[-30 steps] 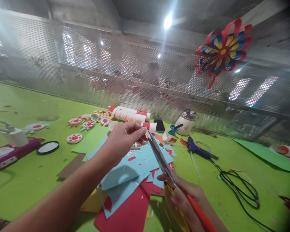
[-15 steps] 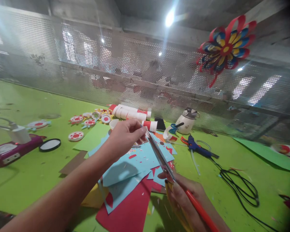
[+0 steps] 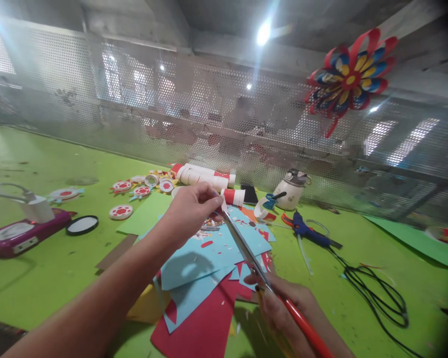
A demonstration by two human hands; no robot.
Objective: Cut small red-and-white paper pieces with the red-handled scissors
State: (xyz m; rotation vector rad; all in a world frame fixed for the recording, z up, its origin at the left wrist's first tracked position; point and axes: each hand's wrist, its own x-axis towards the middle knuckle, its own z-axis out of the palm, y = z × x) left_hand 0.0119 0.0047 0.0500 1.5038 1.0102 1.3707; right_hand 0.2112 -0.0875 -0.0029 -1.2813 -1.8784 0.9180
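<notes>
My left hand point(image 3: 194, 211) is closed, its thumb and fingertips pinching a small white piece of paper point(image 3: 224, 203). The fingers hide most of that piece. My right hand point(image 3: 289, 301) is wrapped round the handles of a pair of scissors point(image 3: 247, 251), one red and one yellow. The long metal blades point away from me, and their tips reach the white paper at my left fingertips. Below both hands lie light blue paper sheets point(image 3: 216, 251) strewn with small red and white scraps. A dark red sheet point(image 3: 197, 320) sticks out from under them.
At left are a purple power strip point(image 3: 26, 233), a black-rimmed disc point(image 3: 82, 225) and several red-and-white paper turtles point(image 3: 121, 212). Stacked paper cups point(image 3: 203, 176) lie behind. A bottle point(image 3: 290, 190), a blue glue gun point(image 3: 308, 231) and its coiled cable point(image 3: 377, 288) are at right.
The scissor blades have come closer together at the white paper. The scene has shifted slightly right and down in view. Both hands keep their holds.
</notes>
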